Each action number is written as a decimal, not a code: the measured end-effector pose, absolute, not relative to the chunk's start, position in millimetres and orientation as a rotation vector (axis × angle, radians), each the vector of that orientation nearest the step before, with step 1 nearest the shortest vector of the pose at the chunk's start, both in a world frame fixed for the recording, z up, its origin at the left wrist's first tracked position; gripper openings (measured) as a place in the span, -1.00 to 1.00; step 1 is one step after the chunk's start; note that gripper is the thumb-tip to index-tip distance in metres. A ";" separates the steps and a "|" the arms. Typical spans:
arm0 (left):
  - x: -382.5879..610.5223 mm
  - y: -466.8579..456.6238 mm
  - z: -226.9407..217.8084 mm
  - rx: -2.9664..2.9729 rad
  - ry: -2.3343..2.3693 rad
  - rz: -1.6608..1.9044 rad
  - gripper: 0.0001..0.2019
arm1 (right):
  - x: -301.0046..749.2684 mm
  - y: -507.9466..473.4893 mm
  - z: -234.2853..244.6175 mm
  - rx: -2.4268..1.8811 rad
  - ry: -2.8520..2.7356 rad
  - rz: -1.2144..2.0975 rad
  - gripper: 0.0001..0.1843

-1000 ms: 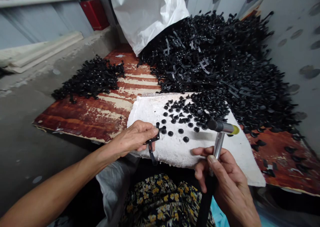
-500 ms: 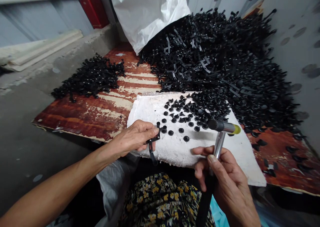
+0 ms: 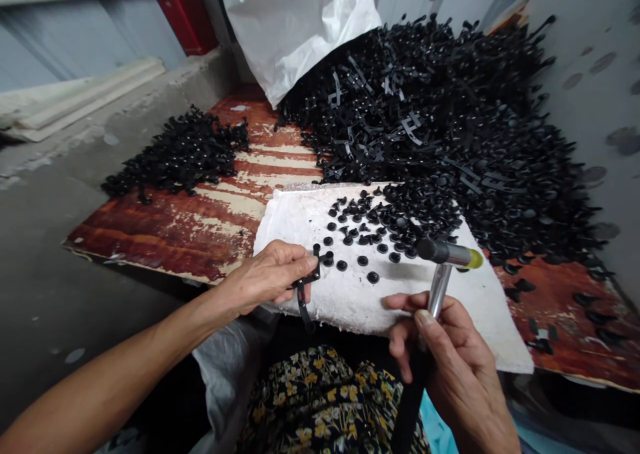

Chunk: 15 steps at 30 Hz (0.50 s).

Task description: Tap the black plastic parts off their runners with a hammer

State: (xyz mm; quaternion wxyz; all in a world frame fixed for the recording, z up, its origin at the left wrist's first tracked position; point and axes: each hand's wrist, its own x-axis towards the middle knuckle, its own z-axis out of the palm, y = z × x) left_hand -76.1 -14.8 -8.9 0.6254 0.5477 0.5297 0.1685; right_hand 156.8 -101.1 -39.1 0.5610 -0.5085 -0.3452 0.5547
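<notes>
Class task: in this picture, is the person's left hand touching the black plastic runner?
Touching: the head view shows the left hand gripping the black plastic runner between its fingers.

Glossy black plastic fasteners (image 3: 425,127) on rough, peeling plywood (image 3: 200,234).

White sack (image 3: 293,31) cut off, hammer (image 3: 439,287) partly hidden

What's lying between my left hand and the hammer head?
The head view shows loose black plastic fasteners scattered on a white slab between your left hand and the hammer head.
</notes>
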 end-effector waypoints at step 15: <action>-77.2 -13.9 -10.8 1.305 1.215 0.371 -0.55 | 161.0 -102.5 -45.9 -1.190 -0.904 1.319 -0.82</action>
